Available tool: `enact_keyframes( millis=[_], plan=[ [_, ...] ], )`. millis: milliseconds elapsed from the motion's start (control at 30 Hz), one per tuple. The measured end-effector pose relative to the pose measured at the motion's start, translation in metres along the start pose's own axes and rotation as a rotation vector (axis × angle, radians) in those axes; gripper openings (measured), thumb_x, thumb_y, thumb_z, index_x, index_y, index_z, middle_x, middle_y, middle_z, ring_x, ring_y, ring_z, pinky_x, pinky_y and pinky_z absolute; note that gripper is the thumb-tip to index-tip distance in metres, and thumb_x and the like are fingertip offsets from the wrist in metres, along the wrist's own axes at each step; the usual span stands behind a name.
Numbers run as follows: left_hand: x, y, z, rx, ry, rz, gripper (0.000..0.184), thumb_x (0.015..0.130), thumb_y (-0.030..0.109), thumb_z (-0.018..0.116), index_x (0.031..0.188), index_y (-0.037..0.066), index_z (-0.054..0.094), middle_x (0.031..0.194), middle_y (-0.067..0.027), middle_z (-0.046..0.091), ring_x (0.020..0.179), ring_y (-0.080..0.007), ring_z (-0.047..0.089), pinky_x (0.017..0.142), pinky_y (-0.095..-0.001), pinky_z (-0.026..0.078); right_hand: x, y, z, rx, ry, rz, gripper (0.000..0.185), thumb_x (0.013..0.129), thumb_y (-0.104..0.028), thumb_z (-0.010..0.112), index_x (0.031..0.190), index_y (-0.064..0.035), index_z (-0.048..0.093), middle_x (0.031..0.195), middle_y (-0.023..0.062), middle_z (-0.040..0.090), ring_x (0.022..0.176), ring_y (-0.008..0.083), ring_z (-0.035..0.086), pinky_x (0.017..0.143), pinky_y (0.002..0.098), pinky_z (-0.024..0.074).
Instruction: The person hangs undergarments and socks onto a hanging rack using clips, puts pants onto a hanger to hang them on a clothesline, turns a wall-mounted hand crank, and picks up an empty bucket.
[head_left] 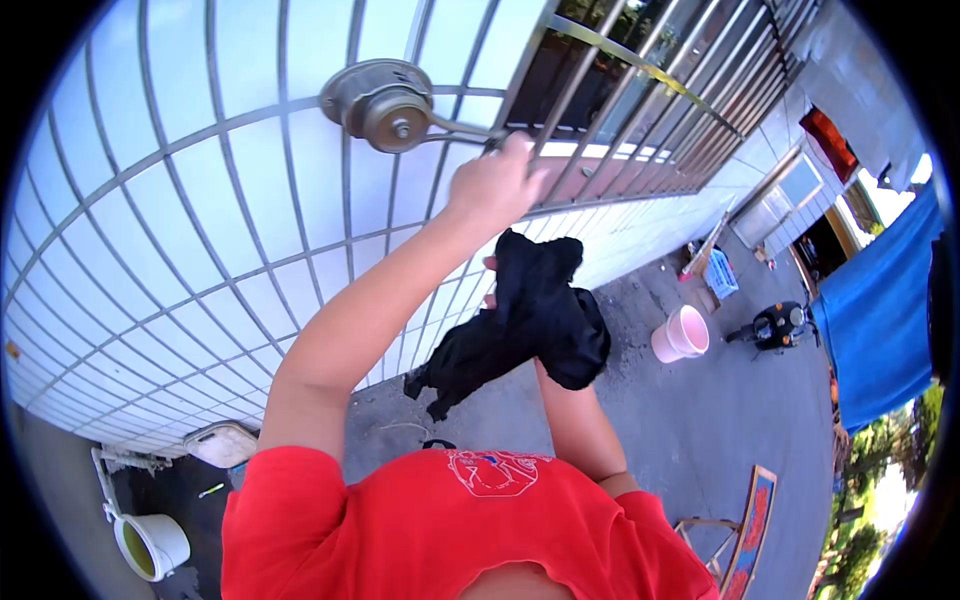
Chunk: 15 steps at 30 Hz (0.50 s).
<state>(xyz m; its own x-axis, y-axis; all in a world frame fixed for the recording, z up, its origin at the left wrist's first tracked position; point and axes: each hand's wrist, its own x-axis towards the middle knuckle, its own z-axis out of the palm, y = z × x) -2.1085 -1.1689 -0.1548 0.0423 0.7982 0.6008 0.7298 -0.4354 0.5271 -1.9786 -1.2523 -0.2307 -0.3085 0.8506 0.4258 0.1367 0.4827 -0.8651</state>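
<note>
My left hand (497, 183) is raised to the wall, its fingers closed round the end of a crank handle (455, 133). That handle joins a round, bronze-coloured metal winch (392, 108) fixed to the white tiles. Lower down, a bunched black cloth garment (530, 315) hangs over my right hand (490, 282) and forearm. Only some fingertips show at the cloth's left edge, gripping it; the rest of that hand is hidden under the fabric.
A barred window (640, 90) adjoins the winch. On the concrete ground stand a pink bucket (680, 335), a parked scooter (780, 325) and a blue-and-white box (720, 273). A white bucket (152, 545) is at lower left, a red board (750, 530) at lower right. Blue sheeting (880, 310) hangs right.
</note>
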Motion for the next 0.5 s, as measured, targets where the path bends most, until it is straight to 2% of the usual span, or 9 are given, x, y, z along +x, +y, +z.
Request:
enact_keyframes(
  millis=[67,100,133,167,200,267,367,433,500],
  plan=[
    [0.042,0.028,-0.038,-0.145,0.141,0.031,0.035,0.085,0.038,0.059,0.097,0.006,0.052,0.073,-0.0207,0.064,0.071,-0.0408,0.062,0.067,-0.0479,0.049,0.0,0.003,-0.009,0.506,0.042,0.263,0.041,0.09,-0.026,0.056,0.123,-0.002,0.048,0.107,0.0099,0.06,0.076,0.0189,0.06,0.067,0.032,0.0502],
    [0.054,0.031,-0.063,-0.122,0.26,0.066,0.034,0.084,0.036,0.059,0.096,0.005,0.055,0.078,-0.0185,0.065,0.077,-0.0371,0.064,0.07,-0.0467,0.05,0.003,0.014,-0.012,0.683,0.064,0.319,0.042,0.091,-0.027,0.056,0.124,-0.0023,0.048,0.109,0.01,0.06,0.071,0.0189,0.061,0.063,0.0327,0.0513],
    [0.068,0.018,-0.079,-0.303,0.349,0.131,0.035,0.084,0.036,0.059,0.095,0.003,0.058,0.075,-0.0167,0.066,0.067,-0.0307,0.066,0.065,-0.0413,0.052,0.004,0.011,-0.009,0.727,0.125,0.364,0.04,0.09,-0.025,0.057,0.122,-0.0029,0.049,0.107,0.0108,0.061,0.065,0.0193,0.06,0.059,0.0324,0.0501],
    [0.045,0.026,-0.123,-0.508,0.287,0.053,0.034,0.084,0.035,0.059,0.095,0.002,0.059,0.069,-0.0147,0.066,0.055,-0.0211,0.064,0.057,-0.0334,0.051,0.003,0.007,-0.008,0.734,0.119,0.367,0.04,0.09,-0.025,0.057,0.122,-0.0029,0.049,0.107,0.0108,0.061,0.065,0.0193,0.06,0.059,0.0324,0.0501],
    [0.026,0.019,-0.149,-0.501,0.412,-0.003,0.03,0.084,0.03,0.06,0.093,0.002,0.059,0.064,-0.0122,0.065,0.049,-0.0129,0.061,0.05,-0.0266,0.049,0.002,0.005,-0.006,0.716,0.115,0.37,0.038,0.091,-0.025,0.056,0.121,-0.0028,0.05,0.108,0.0112,0.061,0.065,0.0187,0.06,0.058,0.0322,0.0497],
    [-0.02,-0.012,-0.175,-0.607,0.551,-0.097,0.019,0.086,0.02,0.06,0.086,0.002,0.055,0.062,-0.0093,0.064,0.048,-0.0095,0.057,0.043,-0.023,0.044,-0.002,0.009,-0.003,0.705,0.106,0.38,0.037,0.091,-0.026,0.056,0.12,-0.0026,0.05,0.108,0.0115,0.061,0.065,0.018,0.059,0.057,0.032,0.0493],
    [-0.098,-0.081,-0.134,-0.602,0.577,-0.184,0.01,0.091,0.015,0.055,0.088,0.007,0.05,0.059,-0.0021,0.056,0.045,-0.0074,0.053,0.038,-0.0178,0.035,-0.001,0.024,0.006,0.519,0.058,0.198,0.035,0.092,-0.025,0.055,0.118,-0.0026,0.052,0.106,0.0108,0.062,0.063,0.0175,0.058,0.056,0.0325,0.0485],
    [-0.13,-0.114,-0.076,-0.34,0.296,-0.256,0.01,0.089,0.013,0.057,0.089,0.008,0.048,0.061,-0.0001,0.052,0.053,-0.0075,0.056,0.045,-0.0227,0.041,-0.003,0.024,0.004,0.738,-0.019,0.317,0.036,0.093,-0.025,0.053,0.121,-0.0024,0.05,0.107,0.0115,0.061,0.069,0.0184,0.059,0.06,0.0333,0.0496],
    [-0.12,-0.082,-0.035,-0.133,0.183,-0.252,0.022,0.084,0.022,0.062,0.092,0.009,0.046,0.062,-0.0099,0.056,0.057,-0.0283,0.061,0.054,-0.0364,0.046,-0.006,0.026,0.0,0.818,-0.02,0.318,0.038,0.094,-0.027,0.051,0.123,-0.0024,0.049,0.109,0.0118,0.06,0.073,0.0191,0.059,0.063,0.0336,0.0499]
  ],
)
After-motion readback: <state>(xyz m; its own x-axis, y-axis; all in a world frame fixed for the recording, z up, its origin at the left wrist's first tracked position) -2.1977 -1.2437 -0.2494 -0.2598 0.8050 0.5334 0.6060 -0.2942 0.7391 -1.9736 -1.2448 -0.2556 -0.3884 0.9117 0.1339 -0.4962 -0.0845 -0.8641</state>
